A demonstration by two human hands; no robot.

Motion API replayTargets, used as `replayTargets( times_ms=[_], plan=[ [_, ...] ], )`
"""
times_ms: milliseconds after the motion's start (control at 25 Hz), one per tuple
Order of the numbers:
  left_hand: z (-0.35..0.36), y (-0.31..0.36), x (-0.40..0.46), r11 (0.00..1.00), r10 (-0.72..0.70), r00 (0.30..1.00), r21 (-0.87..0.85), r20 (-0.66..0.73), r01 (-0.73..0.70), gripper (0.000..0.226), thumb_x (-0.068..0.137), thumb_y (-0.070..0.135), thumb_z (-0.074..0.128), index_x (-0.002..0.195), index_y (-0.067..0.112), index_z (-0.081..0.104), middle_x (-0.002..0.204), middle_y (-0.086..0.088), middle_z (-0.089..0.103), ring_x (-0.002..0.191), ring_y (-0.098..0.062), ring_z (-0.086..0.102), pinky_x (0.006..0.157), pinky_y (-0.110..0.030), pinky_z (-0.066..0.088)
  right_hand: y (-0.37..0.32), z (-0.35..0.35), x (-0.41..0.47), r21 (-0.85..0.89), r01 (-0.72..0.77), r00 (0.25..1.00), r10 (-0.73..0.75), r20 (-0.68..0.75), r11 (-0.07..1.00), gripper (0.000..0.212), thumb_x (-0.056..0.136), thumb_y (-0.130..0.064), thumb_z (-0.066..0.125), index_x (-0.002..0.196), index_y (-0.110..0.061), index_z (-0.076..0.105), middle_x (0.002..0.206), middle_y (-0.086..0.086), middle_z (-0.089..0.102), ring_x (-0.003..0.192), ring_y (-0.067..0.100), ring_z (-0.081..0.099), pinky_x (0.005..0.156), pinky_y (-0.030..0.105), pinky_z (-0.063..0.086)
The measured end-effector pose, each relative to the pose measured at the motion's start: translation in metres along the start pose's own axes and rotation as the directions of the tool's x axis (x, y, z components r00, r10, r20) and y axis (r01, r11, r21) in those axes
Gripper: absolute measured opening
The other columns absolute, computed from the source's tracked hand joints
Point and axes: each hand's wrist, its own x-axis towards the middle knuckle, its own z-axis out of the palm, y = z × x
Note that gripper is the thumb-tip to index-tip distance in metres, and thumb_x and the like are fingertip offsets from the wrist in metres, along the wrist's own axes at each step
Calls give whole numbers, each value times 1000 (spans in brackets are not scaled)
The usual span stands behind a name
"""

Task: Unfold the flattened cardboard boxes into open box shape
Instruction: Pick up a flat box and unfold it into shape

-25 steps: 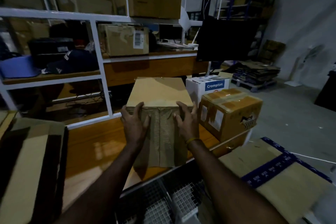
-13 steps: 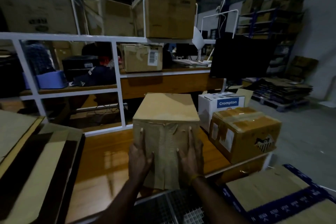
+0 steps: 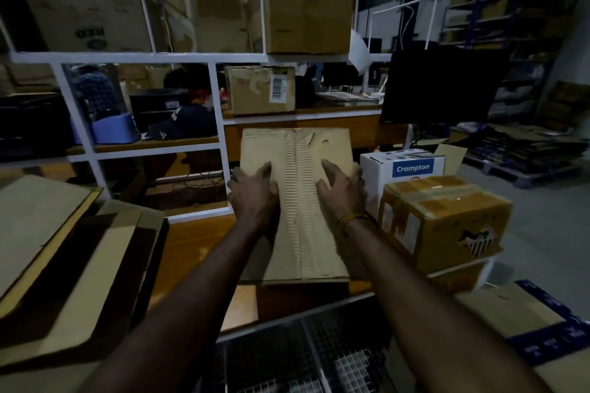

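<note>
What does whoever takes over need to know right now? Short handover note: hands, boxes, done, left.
Left hand: fingers spread, pressing the near face of the cardboard box.
Right hand: the same on the right side, thumb out.
The box stands on the wooden table, stripped-tape seam facing the camera.
Flattened cardboard stack waits on the left.
Done: this box looks formed.
Left: set it aside, then unfold the stack.

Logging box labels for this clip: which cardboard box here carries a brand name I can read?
The white box right of the hands, printed "Crompton" on a blue band. The brown taped box in front of it shows only a logo.
</note>
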Motion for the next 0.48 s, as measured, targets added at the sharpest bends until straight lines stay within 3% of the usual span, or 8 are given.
replayTargets(
  times_ms=[160, 280, 480],
  plan=[
    [23, -18, 2, 994, -12, 978, 111, 209, -11, 63, 96, 63, 32, 153, 43, 18, 163, -7, -7, 136, -47, 32, 98, -57, 46, 14, 9, 8, -112, -46, 974, 70, 215, 993, 61, 95, -57, 46, 151, -50, 21, 162, 15, -5, 140, 45, 23, 112, 54, 31],
    [45, -27, 5, 929, 58, 949, 332, 309, -165, 76, 83, 68, 13, 153, 39, 18, 166, -4, -1, 145, -40, 23, 99, -58, 41, 19, 20, 3, -237, -102, 962, 156, 223, 966, 63, 96, -59, 41, 153, -46, 17, 160, 19, 1, 141, 45, 22, 112, 54, 31],
    [31, -3, 11, 956, -69, 964, 294, 258, -10, 63, 93, 63, 35, 149, 35, 32, 161, -7, 20, 129, -44, 42, 92, -53, 46, 19, 20, 15, -244, -99, 948, 166, 272, 965, 67, 93, -63, 45, 152, -40, 24, 151, 24, 19, 135, 47, 29, 110, 57, 28]
  ],
)
